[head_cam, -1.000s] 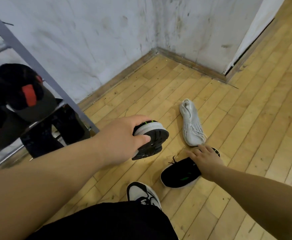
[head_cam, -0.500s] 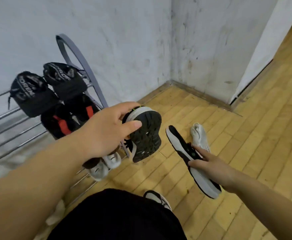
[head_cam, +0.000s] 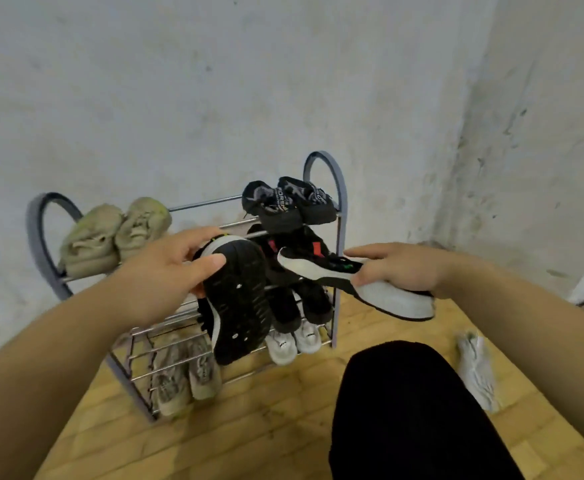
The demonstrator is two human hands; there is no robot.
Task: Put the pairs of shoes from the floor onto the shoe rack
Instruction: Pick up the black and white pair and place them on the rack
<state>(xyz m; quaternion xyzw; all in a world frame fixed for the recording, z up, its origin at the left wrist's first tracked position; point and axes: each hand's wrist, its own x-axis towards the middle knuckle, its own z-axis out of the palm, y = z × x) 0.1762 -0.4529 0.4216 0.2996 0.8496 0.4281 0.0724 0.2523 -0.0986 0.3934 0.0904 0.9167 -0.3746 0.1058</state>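
One black sneaker (head_cam: pixel 238 306) hangs dead center, sole facing the camera, with the left hand (head_cam: pixel 159 271) gripping its heel, fingers curled round. The matching sneaker (head_cam: pixel 392 301) is right of center, tipped sideways, clamped in the right hand (head_cam: pixel 401 266). Both are up in front of the shoe rack (head_cam: pixel 342 202) — a white shoe (head_cam: pixel 476 368) lies on the floor, lower right.

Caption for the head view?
The left hand grips one black shoe, right hand the other, before the shoe rack; a pale shoe lies on the floor.

Metal shoe rack (head_cam: pixel 343 209) with beige pair (head_cam: pixel 114 233), black pair (head_cam: pixel 289 202); pale shoe (head_cam: pixel 477 368) on wooden floor (head_cam: pixel 266 427).
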